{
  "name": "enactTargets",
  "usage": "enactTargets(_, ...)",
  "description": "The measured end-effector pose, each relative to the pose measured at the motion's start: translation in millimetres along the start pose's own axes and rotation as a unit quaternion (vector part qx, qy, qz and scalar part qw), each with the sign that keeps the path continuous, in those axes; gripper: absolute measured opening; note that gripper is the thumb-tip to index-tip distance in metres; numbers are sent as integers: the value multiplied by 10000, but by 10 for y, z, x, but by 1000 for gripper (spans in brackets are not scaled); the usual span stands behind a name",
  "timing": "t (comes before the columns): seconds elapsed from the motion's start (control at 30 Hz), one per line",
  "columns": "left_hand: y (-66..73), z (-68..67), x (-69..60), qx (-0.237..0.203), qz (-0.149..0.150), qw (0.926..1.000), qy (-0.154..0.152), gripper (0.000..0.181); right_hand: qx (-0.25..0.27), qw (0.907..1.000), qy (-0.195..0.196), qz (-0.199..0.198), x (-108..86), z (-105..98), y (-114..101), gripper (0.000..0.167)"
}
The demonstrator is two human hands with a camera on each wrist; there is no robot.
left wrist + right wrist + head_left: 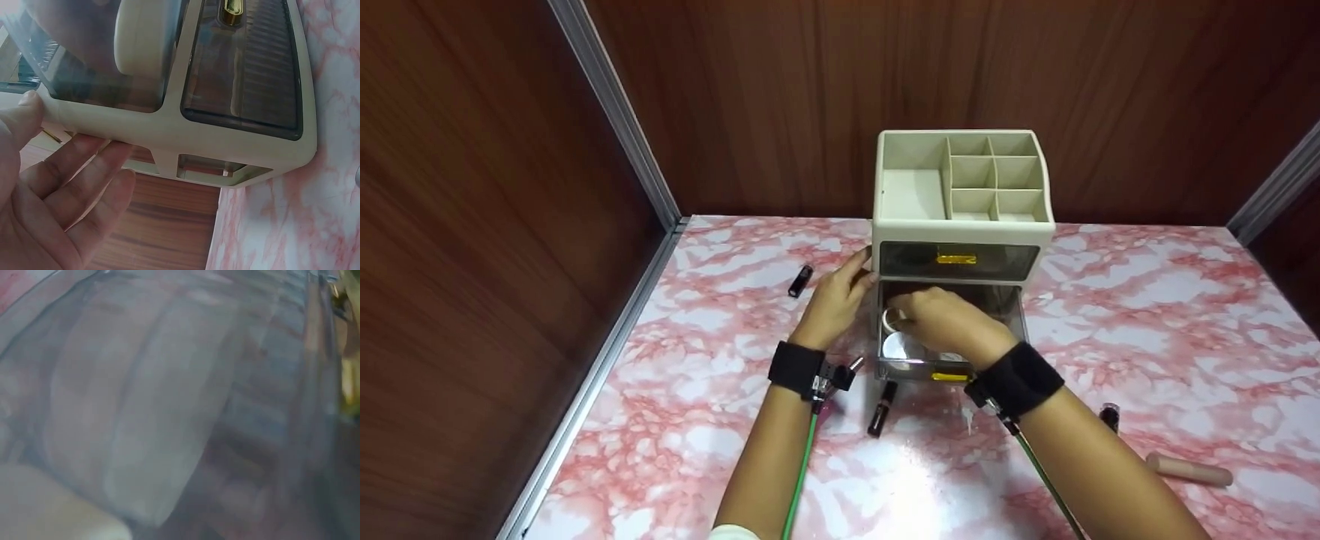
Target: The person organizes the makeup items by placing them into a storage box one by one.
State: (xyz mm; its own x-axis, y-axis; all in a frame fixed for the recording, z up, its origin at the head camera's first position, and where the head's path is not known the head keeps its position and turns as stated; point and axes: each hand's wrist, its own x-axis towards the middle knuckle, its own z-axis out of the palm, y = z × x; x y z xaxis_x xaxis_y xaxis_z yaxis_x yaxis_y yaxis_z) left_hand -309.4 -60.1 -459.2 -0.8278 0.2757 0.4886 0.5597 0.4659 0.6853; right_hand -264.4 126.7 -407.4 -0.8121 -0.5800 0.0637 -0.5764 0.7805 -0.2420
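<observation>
A cream cosmetics organizer [964, 226] stands on the table, its lower clear drawer [915, 373] pulled out. My right hand [949, 319] reaches down into that drawer, fingers curled at a white-rimmed round container [890, 321]. A second white round container [901, 348] lies nearer the drawer front. Through the clear plastic, the left wrist view shows a pale round container [140, 42]; the right wrist view is blurred, with a pale rounded shape [163, 410] filling it. My left hand [831, 304] rests against the organizer's left side, fingers [90, 185] fairly straight.
A black lipstick tube [800, 281] lies left of the organizer, another black tube [882, 409] in front of it. To the right are a dark-capped item [1109, 416] and a beige tube [1189, 470]. Wooden panels [795, 105] border the marbled table [697, 420].
</observation>
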Motion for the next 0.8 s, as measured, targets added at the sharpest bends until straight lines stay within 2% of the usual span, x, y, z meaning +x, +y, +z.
enactTargets(0.17,-9,2,7,-70,31,10000,12,49,-71,9997,87,-216,-13,0,8,13)
enactTargets(0.33,-13,7,17,-85,33,10000,0,49,57,9992,182,-347,-57,2,26,6)
enactTargets(0.47,10,7,15,-116,44,9999,-30,49,73,9989,241,-384,-131,-27,66,22)
enactTargets(0.67,59,-41,-16,187,-98,9996,-213,49,288,9961,746,-383,-317,-99,127,27)
enactTargets(0.8,135,-119,-30,617,-85,9977,-263,48,607,9891,1316,-261,-439,-157,127,28)
